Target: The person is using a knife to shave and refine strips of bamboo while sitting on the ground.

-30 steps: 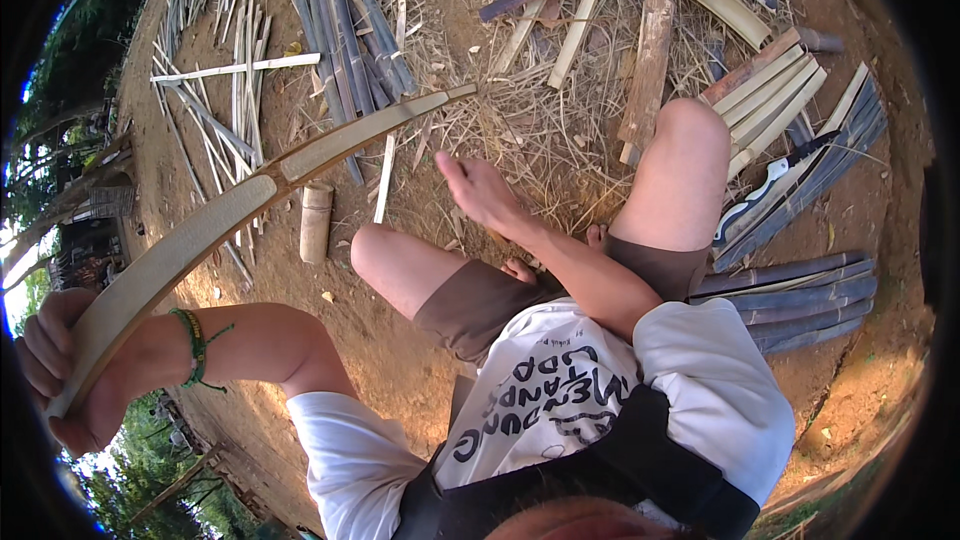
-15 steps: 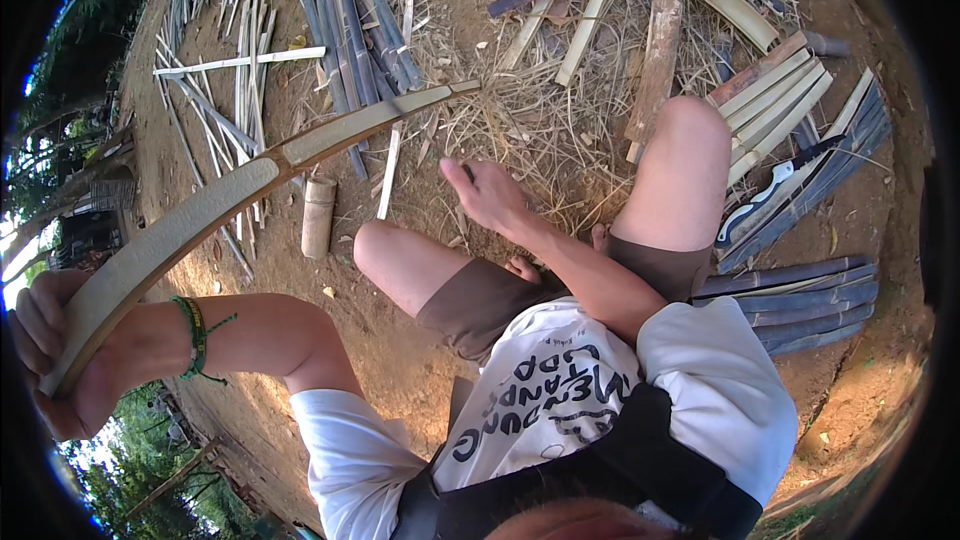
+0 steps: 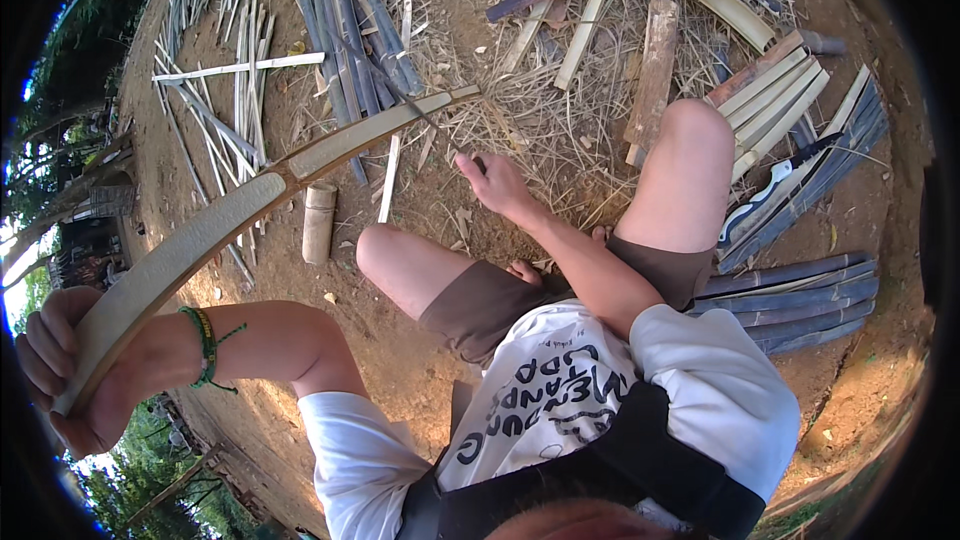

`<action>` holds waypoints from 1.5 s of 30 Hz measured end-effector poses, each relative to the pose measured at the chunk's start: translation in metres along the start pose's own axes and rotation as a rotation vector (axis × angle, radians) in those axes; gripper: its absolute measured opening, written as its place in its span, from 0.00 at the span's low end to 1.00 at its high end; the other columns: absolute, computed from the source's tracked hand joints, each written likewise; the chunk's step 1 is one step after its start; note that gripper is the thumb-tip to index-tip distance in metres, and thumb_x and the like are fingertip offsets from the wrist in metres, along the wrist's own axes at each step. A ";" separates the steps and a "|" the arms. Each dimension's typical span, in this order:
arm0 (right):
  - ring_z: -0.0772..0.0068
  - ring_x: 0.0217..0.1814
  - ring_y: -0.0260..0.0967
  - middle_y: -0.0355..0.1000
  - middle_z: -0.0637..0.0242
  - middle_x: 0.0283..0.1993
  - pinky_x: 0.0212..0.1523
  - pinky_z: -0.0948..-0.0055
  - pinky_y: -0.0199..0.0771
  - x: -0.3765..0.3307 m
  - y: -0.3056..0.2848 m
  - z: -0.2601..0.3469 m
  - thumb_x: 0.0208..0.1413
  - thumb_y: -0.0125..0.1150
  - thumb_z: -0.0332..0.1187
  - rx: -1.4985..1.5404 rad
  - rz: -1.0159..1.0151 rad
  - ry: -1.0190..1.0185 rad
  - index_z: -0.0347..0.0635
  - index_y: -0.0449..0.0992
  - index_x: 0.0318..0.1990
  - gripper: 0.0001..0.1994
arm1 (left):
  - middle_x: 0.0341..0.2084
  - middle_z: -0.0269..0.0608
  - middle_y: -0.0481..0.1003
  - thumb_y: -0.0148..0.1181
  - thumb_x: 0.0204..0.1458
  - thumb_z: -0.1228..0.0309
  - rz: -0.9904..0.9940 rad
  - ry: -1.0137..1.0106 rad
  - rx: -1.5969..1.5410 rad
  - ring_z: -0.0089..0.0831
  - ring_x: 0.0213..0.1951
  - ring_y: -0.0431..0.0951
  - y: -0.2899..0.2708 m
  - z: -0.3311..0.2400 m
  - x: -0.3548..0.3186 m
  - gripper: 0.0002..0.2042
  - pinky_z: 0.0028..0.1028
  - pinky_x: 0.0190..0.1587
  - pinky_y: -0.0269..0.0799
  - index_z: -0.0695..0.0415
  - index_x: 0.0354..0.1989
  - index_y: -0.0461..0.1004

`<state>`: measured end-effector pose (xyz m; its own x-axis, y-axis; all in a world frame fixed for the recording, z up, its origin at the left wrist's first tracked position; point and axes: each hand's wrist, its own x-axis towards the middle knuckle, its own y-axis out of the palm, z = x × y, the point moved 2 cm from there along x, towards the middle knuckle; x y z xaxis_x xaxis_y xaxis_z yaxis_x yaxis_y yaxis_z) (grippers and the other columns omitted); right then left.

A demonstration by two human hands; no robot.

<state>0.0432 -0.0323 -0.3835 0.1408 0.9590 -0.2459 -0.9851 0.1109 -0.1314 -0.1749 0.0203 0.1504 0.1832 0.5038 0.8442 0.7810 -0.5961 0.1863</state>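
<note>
My left hand (image 3: 75, 365) grips the near end of a long split bamboo piece (image 3: 190, 255) at far left, its pale inner face up. The piece slants up and away to the right, with a node partway along and its narrow far end in front of me. Just short of that end, my right hand (image 3: 495, 185) is closed round the dark handle of a knife. A thin dark blade (image 3: 410, 103) points up and left from near this hand and crosses the bamboo by its far end. The part between blade and handle is hard to make out.
Dark bamboo lengths (image 3: 340, 30) and pale strips (image 3: 255, 90) lie on the ground ahead to the left. A short bamboo tube (image 3: 319, 223) stands near my left knee. Shavings (image 3: 520, 120) litter the ground. On the right are split bamboo (image 3: 780, 105) and a white-handled saw (image 3: 755, 205).
The dark blade now shows across the bamboo, where it was not seen before. My right hand has shifted slightly right and down; the left hand with the bamboo has moved slightly right and down.
</note>
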 end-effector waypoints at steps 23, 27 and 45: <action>0.77 0.13 0.52 0.56 0.76 0.14 0.17 0.68 0.49 -0.046 -0.030 0.116 0.66 0.39 0.64 0.074 0.155 0.068 0.48 0.63 0.17 0.33 | 0.17 0.37 0.62 0.49 0.60 0.49 -0.354 0.295 0.337 0.25 0.16 0.59 0.002 -0.002 -0.009 0.23 0.21 0.14 0.55 0.55 0.21 0.61; 0.69 0.13 0.54 0.56 0.68 0.12 0.18 0.63 0.52 -0.087 -0.040 0.201 0.66 0.47 0.56 0.217 0.152 -0.314 0.41 0.67 0.20 0.30 | 0.14 0.35 0.61 0.46 0.61 0.53 -0.277 0.286 0.384 0.22 0.13 0.59 0.038 0.007 -0.012 0.20 0.18 0.12 0.53 0.52 0.20 0.61; 0.52 0.14 0.61 0.59 0.57 0.13 0.19 0.62 0.59 -0.136 -0.046 0.226 0.64 0.54 0.52 0.300 0.165 -0.506 0.37 0.65 0.22 0.26 | 0.19 0.39 0.69 0.47 0.64 0.54 -0.258 0.268 0.396 0.29 0.21 0.70 0.079 0.000 -0.050 0.22 0.28 0.25 0.66 0.59 0.26 0.74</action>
<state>0.0474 -0.1087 -0.1266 -0.0080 0.9666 0.2562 -0.9851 -0.0516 0.1640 -0.1222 -0.0523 0.1235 -0.1621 0.3944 0.9045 0.9553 -0.1669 0.2439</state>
